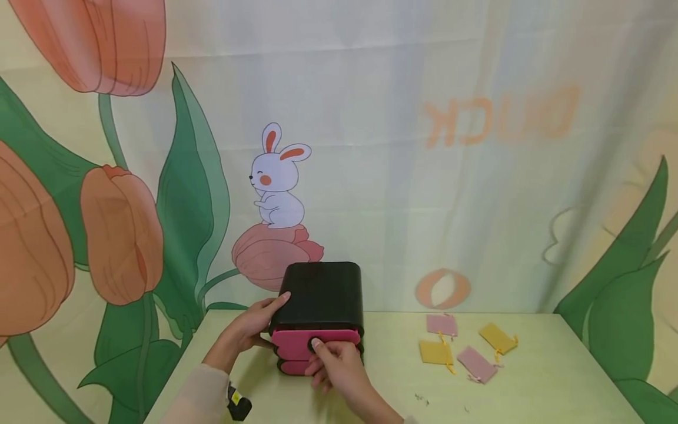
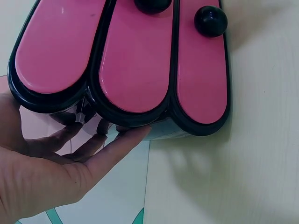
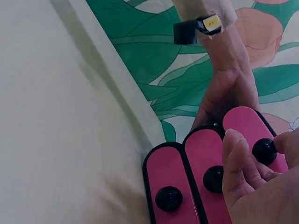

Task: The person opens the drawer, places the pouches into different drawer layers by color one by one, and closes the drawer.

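A small black drawer box (image 1: 323, 294) with pink drawer fronts (image 2: 135, 70) and round black knobs (image 2: 211, 21) stands on the table. My left hand (image 1: 254, 323) grips its left side, the thumb along the top edge and the fingers against the side wall. The right hand (image 1: 341, 368) is at the front, pinching the top drawer's knob (image 3: 265, 151) between thumb and fingers. That top drawer front (image 3: 240, 122) sits slightly proud of the frame. In the right wrist view, the right fingers partly cover the middle drawer front (image 3: 203, 142). The drawers' insides are hidden.
Two pink drawstring pouches (image 1: 477, 364) and two yellow ones (image 1: 435, 352) lie on the table (image 1: 545, 371) to the right. Small dark marks (image 1: 421, 399) show near the front. A printed curtain (image 1: 371, 176) hangs behind the table.
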Motion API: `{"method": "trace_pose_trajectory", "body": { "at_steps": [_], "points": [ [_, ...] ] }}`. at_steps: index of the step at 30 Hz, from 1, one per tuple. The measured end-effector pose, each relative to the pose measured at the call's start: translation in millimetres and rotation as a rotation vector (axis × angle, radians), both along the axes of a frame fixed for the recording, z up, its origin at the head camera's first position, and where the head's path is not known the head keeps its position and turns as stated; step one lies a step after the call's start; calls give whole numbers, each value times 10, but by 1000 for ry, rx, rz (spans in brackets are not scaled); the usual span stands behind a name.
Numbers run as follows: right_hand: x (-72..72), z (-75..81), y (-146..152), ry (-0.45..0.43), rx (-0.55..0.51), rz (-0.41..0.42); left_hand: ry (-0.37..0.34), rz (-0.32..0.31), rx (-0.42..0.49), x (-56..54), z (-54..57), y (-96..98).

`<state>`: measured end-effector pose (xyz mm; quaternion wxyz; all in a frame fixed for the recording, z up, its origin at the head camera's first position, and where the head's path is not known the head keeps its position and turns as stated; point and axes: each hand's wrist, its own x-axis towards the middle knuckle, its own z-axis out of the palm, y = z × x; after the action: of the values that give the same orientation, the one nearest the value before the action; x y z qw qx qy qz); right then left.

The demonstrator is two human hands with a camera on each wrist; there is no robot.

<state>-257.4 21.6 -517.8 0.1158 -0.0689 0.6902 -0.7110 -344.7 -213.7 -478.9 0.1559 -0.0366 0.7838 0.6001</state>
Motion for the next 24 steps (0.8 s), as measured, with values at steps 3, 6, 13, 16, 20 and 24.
{"method": "trace_pose_trajectory", "body": {
  "at_steps": [3,6,13,16,20,24],
  "points": [
    [-56,-2,3,19,1,-2,2,-4,7,-2,5,9],
    [-90,2,9,24,10,3,1,-6,9,-3,13,13],
    [-100,-2,7,9,47,-9,-1,-3,21,0,32,17],
    [-72,-33,28,10,92,-23,-3,-4,18,2,26,16],
    [-21,-105,84,13,156,-26,-5,-4,12,8,19,11],
    [1,-199,139,0,193,-21,-6,-7,17,16,22,3]
  ]
}}
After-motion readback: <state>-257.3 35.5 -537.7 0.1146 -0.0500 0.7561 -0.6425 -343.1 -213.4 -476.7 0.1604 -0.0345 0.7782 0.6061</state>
